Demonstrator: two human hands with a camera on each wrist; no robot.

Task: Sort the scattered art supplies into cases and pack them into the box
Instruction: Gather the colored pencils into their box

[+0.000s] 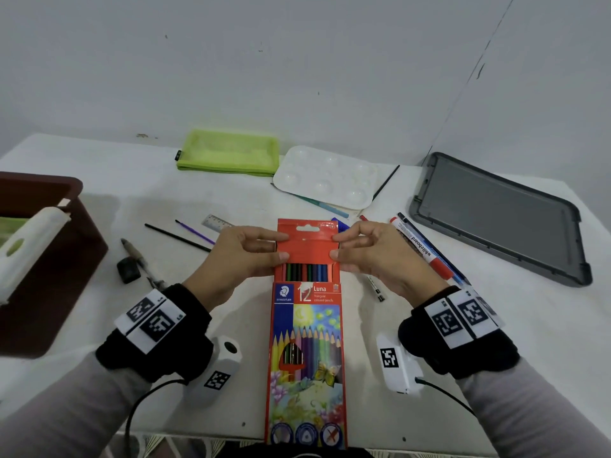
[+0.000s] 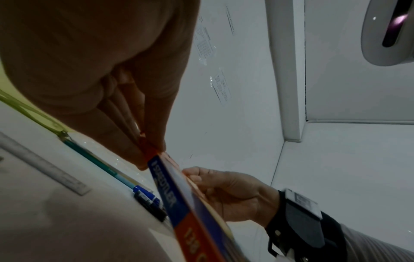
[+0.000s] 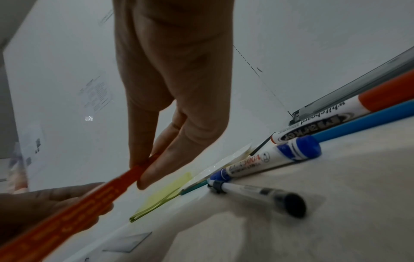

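A red box of coloured pencils (image 1: 305, 345) lies lengthwise at the table's near middle, its top flap (image 1: 307, 241) raised. Dark pencil ends (image 1: 305, 272) show in the open mouth. My left hand (image 1: 279, 247) pinches the flap's left edge between thumb and fingers. My right hand (image 1: 335, 246) pinches the right edge the same way. The left wrist view shows the left hand (image 2: 152, 147) nipping the red flap above the box (image 2: 177, 195). In the right wrist view the right hand (image 3: 145, 166) holds the box's edge (image 3: 89, 203).
A brown box (image 1: 49, 292) with a white case (image 1: 29, 246) stands at the left. At the back lie a green pouch (image 1: 228, 153) and a white palette (image 1: 327, 176); a grey lid (image 1: 499, 216) is right. Markers (image 1: 420, 246), brushes (image 1: 178, 238), a ruler (image 1: 216, 222) and a pen (image 1: 375, 289) lie scattered.
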